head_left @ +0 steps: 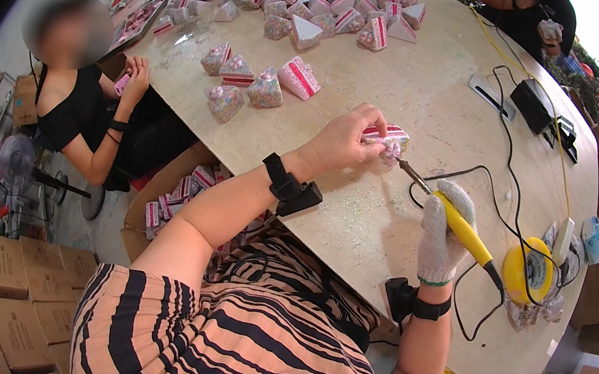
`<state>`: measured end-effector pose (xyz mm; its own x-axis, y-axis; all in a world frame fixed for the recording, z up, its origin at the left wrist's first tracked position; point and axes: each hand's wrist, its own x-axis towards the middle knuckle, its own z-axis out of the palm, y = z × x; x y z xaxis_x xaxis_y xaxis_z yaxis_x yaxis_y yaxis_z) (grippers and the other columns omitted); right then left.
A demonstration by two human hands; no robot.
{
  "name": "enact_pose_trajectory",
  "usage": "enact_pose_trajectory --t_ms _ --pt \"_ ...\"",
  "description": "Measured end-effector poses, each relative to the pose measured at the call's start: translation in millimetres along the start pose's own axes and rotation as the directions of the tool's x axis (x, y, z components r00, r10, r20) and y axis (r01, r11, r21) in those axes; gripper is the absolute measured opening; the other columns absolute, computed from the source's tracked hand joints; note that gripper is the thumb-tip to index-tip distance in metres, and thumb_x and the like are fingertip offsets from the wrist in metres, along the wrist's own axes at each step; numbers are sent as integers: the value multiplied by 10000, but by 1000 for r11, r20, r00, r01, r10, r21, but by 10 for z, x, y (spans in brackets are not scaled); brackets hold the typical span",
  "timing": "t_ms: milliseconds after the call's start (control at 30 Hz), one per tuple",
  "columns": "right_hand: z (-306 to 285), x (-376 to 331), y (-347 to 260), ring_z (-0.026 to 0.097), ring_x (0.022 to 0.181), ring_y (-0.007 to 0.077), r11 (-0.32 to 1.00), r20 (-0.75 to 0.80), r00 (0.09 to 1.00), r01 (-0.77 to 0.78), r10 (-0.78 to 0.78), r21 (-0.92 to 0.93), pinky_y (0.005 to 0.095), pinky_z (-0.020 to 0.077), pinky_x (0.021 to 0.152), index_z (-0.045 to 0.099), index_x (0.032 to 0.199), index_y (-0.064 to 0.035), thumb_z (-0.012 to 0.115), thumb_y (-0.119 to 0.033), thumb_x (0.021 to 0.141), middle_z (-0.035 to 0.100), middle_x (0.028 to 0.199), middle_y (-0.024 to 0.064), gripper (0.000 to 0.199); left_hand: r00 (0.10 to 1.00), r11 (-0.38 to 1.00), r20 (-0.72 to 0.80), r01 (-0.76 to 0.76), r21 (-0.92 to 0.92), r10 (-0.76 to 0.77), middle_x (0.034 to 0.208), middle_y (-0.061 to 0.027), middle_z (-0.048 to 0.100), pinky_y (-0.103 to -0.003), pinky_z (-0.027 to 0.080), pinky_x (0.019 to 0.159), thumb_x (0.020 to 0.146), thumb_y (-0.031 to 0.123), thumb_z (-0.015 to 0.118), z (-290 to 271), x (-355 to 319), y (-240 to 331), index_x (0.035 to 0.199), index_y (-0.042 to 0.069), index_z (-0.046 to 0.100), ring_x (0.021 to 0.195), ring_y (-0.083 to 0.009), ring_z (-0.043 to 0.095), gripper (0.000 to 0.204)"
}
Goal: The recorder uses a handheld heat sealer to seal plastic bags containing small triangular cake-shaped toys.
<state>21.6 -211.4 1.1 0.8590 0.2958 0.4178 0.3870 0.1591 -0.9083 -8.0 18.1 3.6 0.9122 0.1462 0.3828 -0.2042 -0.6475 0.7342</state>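
Observation:
My bare left hand (344, 138) is closed on a small cake-slice ornament (397, 138) with pink, red and white stripes and a glittery, beaded side. In a white knitted glove, my right hand (444, 234) grips the yellow handle of a soldering iron (463, 229). The iron's metal tip meets or nearly meets the ornament's lower edge; whether they touch I cannot tell. A black cord runs from the handle's lower end across the table. Several similar cake-slice ornaments (300, 78) stand on the table to the left, beyond my left hand.
A large heap of cake-slice ornaments (310, 5) covers the table's far side. At right lie a yellow tape roll (529, 271), looping cords and a black box-shaped device (533, 106). A box of ornaments (179, 197) sits below the left edge. One co-worker (90, 96) sits left, another far right.

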Motion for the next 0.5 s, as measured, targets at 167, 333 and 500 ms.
enact_pose_trajectory --t_ms 167,333,500 --pt "-17 4 -5 582 862 125 999 3 999 -52 52 -4 275 462 805 610 1001 -9 673 -29 790 637 957 69 220 1000 1000 0 -15 12 15 897 -75 518 -291 470 723 748 103 636 0 -10 39 904 45 505 833 -180 561 211" --pt "-20 12 -41 589 854 132 997 16 1000 12 -10 -79 279 465 799 611 989 -10 676 -38 788 642 940 71 213 998 997 -6 -57 60 57 892 -97 517 -307 462 717 740 108 635 14 -19 89 897 41 508 820 -216 561 212" --pt "-10 27 -90 602 841 151 976 54 993 117 -108 -184 284 468 793 615 980 -15 681 -49 782 648 926 81 212 997 994 -18 -75 74 76 886 -113 514 -321 457 712 732 102 632 30 -20 140 892 39 512 808 -246 557 210"
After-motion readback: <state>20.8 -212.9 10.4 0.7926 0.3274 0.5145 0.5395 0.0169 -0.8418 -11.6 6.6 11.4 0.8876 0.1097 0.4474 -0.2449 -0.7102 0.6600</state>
